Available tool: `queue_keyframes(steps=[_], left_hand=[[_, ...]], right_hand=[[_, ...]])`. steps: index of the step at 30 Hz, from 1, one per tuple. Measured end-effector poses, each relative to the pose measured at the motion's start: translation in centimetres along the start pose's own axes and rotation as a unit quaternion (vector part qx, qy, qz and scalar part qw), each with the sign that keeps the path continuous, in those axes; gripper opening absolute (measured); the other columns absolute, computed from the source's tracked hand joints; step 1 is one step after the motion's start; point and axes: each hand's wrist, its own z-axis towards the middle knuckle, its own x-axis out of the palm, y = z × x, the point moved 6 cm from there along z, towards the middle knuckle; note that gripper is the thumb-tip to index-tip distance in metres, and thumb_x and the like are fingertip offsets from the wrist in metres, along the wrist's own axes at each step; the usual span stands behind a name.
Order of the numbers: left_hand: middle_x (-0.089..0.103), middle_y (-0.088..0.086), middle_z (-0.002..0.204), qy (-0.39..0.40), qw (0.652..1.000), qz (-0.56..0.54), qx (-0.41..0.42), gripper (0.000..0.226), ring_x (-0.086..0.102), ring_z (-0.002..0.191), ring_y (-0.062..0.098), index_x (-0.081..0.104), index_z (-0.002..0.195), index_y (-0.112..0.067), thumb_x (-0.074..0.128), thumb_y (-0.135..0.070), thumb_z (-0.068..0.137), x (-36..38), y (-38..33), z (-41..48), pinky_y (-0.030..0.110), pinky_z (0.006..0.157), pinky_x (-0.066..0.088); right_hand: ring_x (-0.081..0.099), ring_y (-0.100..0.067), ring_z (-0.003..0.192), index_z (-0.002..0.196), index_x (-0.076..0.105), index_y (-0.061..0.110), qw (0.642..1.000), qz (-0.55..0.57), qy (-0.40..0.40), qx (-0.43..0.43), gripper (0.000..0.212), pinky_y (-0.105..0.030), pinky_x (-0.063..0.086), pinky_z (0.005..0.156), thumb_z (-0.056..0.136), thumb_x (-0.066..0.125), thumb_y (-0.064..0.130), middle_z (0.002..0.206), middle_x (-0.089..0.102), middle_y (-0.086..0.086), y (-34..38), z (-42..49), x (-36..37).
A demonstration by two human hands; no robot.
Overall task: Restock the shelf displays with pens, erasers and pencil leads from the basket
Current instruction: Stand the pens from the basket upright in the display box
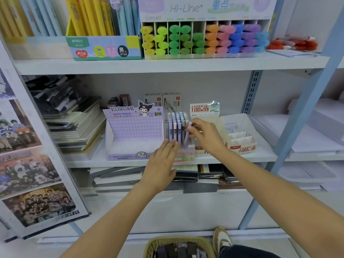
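Standing near-upright in the right hand (204, 135) — lilac pen (186, 137), top leaning right.

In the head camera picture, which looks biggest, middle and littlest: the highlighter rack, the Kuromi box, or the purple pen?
1. highlighter rack, widest by far.
2. Kuromi box.
3. purple pen, pinched by the right hand, plainly smallest.

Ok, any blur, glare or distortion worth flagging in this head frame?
Head view: even, soft light, no hard shadows or strong glare; wide-angle leans the blue shelf upright; left hand slightly motion-blurred; right hand pinching the lilac pen a bit sharper; basket at the bottom edge soft.
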Motion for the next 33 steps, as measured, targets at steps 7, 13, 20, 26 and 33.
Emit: queue_keyframes(steps=[7, 13, 20, 26, 33], left_hand=[[-0.003, -0.002, 0.163, 0.003, 1.000, 0.002, 0.000, 0.088, -0.012, 0.149, 0.016, -0.005, 0.154, -0.019, 0.056, -0.029, 0.093, 0.8, 0.2, -0.1, 0.036, 0.118, 0.014], [-0.002, -0.001, 0.163, 0.009, 1.000, 0.023, 0.008, 0.089, -0.009, 0.149, 0.018, -0.005, 0.154, -0.019, 0.057, -0.028, 0.092, 0.9, 0.4, 0.0, 0.039, 0.119, 0.013], [-0.001, 0.004, 0.163, -0.008, 0.999, -0.041, 0.025, 0.080, 0.004, 0.150, 0.021, 0.010, 0.155, -0.018, 0.059, -0.024, 0.091, -0.6, 0.2, -0.5, 0.041, 0.119, 0.019], [0.046, 0.017, 0.141, -0.141, 0.981, -0.121, -0.050, 0.051, 0.048, 0.125, 0.035, 0.054, 0.132, -0.006, 0.064, -0.003, 0.082, 2.0, 2.1, -6.0, 0.046, 0.098, 0.044], [0.052, 0.005, 0.135, 0.137, 0.956, -0.170, -0.199, 0.036, 0.047, 0.124, 0.026, 0.057, 0.128, -0.013, 0.054, -0.014, 0.092, 21.0, 5.7, -18.3, 0.038, 0.099, 0.040]], right_hand=[[0.067, -0.016, 0.083, 0.116, 0.052, 0.020, 0.998, -0.054, -0.033, -0.023, 0.025, -0.037, 0.059, 0.078, 0.094, 0.059, 0.011, 0.096, 0.066, -0.004, 0.5, 1.0, 0.5], [0.056, -0.009, 0.086, 0.107, 0.063, 0.008, 0.990, -0.115, -0.052, -0.061, 0.021, -0.028, 0.052, 0.086, 0.087, 0.065, 0.003, 0.105, 0.055, 0.001, 0.4, 0.9, 1.3], [0.051, -0.013, 0.111, 0.130, 0.053, 0.012, 0.989, -0.096, -0.066, -0.088, 0.042, -0.033, 0.047, 0.098, 0.089, 0.065, 0.009, 0.122, 0.049, -0.005, 1.8, -1.8, 1.2], [0.052, -0.002, 0.096, 0.113, 0.062, 0.012, 0.994, -0.024, 0.026, -0.102, 0.021, -0.014, 0.044, 0.078, 0.093, 0.061, 0.013, 0.111, 0.053, -0.001, 0.4, -9.1, 7.1], [0.059, -0.012, 0.080, 0.102, 0.067, 0.012, 0.966, -0.029, 0.236, 0.099, 0.011, -0.020, 0.046, 0.073, 0.093, 0.061, 0.015, 0.097, 0.063, 0.000, -12.8, -20.0, 20.2]])
